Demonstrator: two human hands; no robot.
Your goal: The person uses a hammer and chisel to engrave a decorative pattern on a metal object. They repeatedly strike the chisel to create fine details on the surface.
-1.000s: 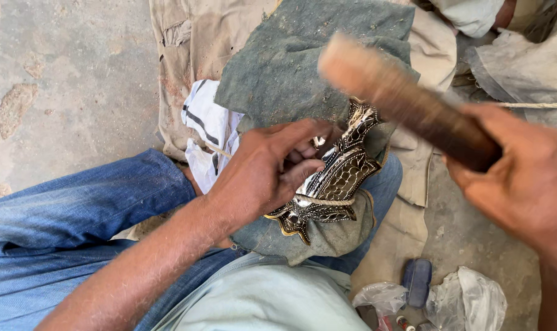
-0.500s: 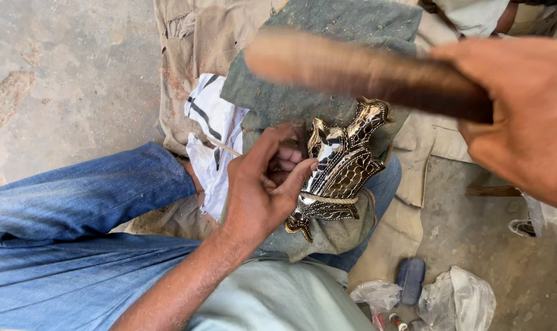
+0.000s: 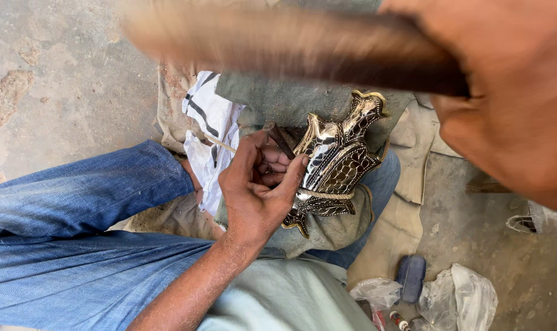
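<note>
On the lap, over a grey-green cloth (image 3: 327,230), lies an ornate metal piece (image 3: 336,162). L hand (image 3: 260,190) pinches a thin dark punch (image 3: 282,141) w/ tip by the piece. R hand (image 3: 505,104) grips a blurred wooden mallet (image 3: 278,43) raised above.

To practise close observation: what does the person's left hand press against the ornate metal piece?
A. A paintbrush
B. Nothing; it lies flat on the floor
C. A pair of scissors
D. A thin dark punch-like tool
D: the left hand pinches a thin dark tool beside the ornate metal piece.
</note>
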